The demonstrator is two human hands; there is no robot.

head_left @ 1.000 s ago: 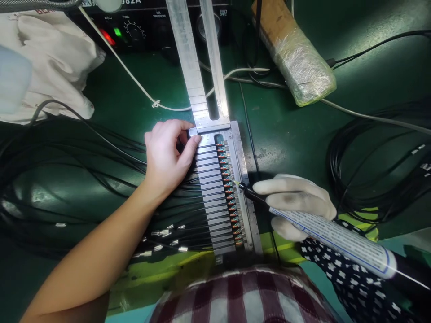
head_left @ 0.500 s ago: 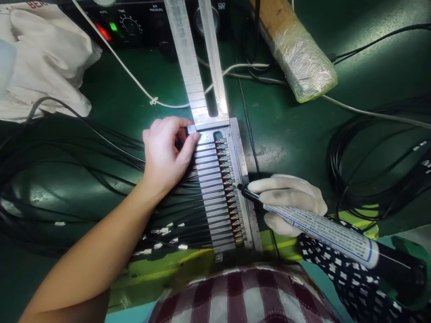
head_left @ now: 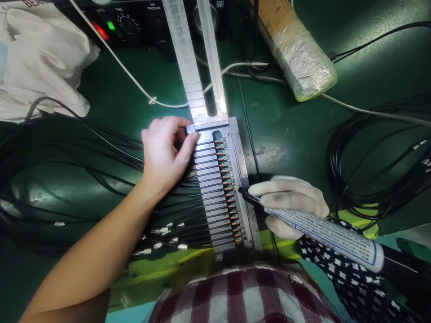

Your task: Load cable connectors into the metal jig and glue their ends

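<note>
A metal jig (head_left: 210, 193) holds several black cables side by side, their ends lined up with small green boards and orange wires (head_left: 229, 193) along its right part. My bare left hand (head_left: 168, 146) pinches the upper left corner of the jig between thumb and fingers. In a white glove, my right hand (head_left: 289, 199) is closed around a marker pen (head_left: 323, 231) with a printed white label and black ends. The pen's pale tip points left at the boards near the middle of the row; whether it touches one I cannot tell.
A slotted metal bar (head_left: 183, 58) runs from the jig toward a black control unit (head_left: 134, 27). Cable coils lie left (head_left: 67, 166) and right (head_left: 343, 157). A plastic-wrapped block (head_left: 306, 63) and white cloth (head_left: 43, 58) sit farther back. A knotted pale cord (head_left: 121, 74) crosses the table.
The marker pen's tip has shifted slightly down along the row of boards, with my right hand moving along. My left hand keeps its hold on the jig's corner.
</note>
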